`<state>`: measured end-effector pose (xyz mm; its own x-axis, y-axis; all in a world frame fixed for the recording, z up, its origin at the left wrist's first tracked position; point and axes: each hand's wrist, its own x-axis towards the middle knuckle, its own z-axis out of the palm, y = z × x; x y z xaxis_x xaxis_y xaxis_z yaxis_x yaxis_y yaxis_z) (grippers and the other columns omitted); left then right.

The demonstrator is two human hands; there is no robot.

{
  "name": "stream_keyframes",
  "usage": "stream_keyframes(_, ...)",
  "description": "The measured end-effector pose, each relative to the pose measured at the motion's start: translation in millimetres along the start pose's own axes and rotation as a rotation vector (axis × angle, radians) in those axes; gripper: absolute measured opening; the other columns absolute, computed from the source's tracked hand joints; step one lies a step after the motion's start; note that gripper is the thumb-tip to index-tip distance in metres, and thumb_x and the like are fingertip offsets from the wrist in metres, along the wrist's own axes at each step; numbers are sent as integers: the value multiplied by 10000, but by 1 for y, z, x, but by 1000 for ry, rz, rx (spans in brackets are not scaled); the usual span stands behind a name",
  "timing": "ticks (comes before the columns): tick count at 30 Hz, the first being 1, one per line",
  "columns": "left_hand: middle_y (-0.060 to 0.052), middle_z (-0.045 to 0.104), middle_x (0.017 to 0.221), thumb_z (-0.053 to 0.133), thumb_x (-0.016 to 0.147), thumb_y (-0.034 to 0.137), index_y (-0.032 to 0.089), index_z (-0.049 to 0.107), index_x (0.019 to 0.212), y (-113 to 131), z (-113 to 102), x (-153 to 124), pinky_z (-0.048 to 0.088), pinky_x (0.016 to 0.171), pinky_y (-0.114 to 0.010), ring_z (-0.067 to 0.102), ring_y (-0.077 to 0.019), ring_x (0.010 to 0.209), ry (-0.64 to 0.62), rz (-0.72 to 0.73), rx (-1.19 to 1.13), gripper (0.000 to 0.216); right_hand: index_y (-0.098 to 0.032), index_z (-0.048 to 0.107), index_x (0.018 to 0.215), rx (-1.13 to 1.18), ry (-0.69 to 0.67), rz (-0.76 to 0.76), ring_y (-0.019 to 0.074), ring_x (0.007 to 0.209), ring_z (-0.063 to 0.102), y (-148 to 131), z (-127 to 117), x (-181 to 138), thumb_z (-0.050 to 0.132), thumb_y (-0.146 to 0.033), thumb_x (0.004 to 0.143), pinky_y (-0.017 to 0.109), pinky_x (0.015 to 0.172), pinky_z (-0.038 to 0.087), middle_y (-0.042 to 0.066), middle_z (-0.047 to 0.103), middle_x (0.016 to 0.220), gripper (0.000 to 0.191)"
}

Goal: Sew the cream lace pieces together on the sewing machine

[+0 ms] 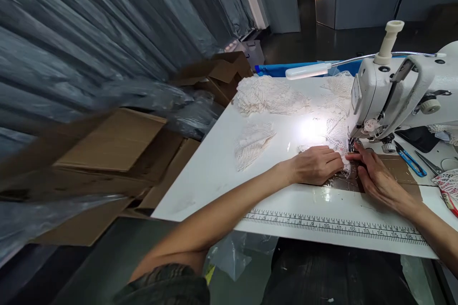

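My left hand (pixel 317 164) lies flat, fingers together, on a piece of white lace (pixel 338 139) just in front of the needle of a white sewing machine (pixel 400 90). My right hand (pixel 375 176) rests palm down beside it, fingertips at the lace under the presser foot. Both hands press the lace to the white table (pixel 214 171). Neither grips anything.
A heap of lace pieces (pixel 270 95) lies at the table's back, another piece (pixel 252 143) mid-table. Blue-handled snips (pixel 411 162) and scissors (pixel 429 164) lie right of the machine. A printed ruler (pixel 332 224) runs along the front edge. Cardboard boxes (pixel 114 152) stand left of the table.
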<state>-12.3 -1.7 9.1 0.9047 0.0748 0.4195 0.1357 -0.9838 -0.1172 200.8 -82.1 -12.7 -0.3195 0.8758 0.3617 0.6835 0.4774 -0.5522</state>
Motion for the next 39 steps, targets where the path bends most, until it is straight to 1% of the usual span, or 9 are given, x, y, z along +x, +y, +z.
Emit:
stream_keyframes(4,-49,683,864,455,986,214,147,618,919,3,5,0,490,687,-280,581,-135,713,57,-44,-65,188,-249,262,1500,86,-8,67,268,1192,529,0,-2,1,341,-236,962,522,994,485,98,628,1226,544)
stream_keyframes(8,-52,695,937,487,975,191,155,631,908,3,5,-4,513,695,-274,621,-124,769,171,-126,-147,163,-240,447,1391,179,-31,161,220,1035,635,0,-19,4,373,-252,954,446,916,542,91,652,1179,443)
stream_keyframes(11,-61,691,903,514,968,191,133,633,901,4,5,-4,544,692,-253,640,-119,799,280,-182,-194,149,-230,636,1172,95,-82,55,206,1009,640,-3,-32,3,397,-210,929,398,888,549,87,658,1117,341)
stream_keyframes(14,-59,694,872,527,966,187,126,636,870,8,5,0,559,679,-248,641,-114,781,354,-230,-164,158,-234,680,1132,-93,-137,-99,241,1033,606,-9,-32,-5,429,-187,902,437,869,539,106,628,1126,344)
stream_keyframes(18,-61,721,983,493,975,138,137,650,855,14,6,1,566,750,-289,663,-132,854,234,-139,-61,197,-208,679,1167,-344,-108,-183,311,961,554,-16,-19,-15,418,-178,900,504,732,520,164,609,1117,374)
stream_keyframes(22,-73,723,1050,501,982,179,121,658,981,13,5,-2,567,831,-297,670,-149,932,89,-101,-146,168,-186,683,1144,-336,-103,-165,304,958,546,-16,-15,-17,407,-169,905,486,733,511,172,610,1097,365)
stream_keyframes(29,-57,726,1021,481,988,179,147,675,878,12,6,-1,517,785,-296,646,-136,846,106,-138,-133,225,-228,685,1151,-235,-169,-151,292,1011,568,-14,-27,-13,448,-206,918,490,811,526,141,613,1118,333)
stream_keyframes(32,-39,730,1001,476,999,201,164,670,876,13,8,0,488,757,-291,636,-130,835,82,-128,-77,233,-245,695,1128,-123,-206,-160,237,1001,600,-7,-36,-4,425,-208,928,413,848,533,111,617,1101,338)
stream_keyframes(39,-39,727,989,503,995,211,167,653,881,14,9,-1,472,716,-279,629,-117,799,126,-97,-18,193,-252,644,1266,-365,-210,-94,198,687,590,17,-33,17,389,-324,964,325,568,476,115,646,968,401)
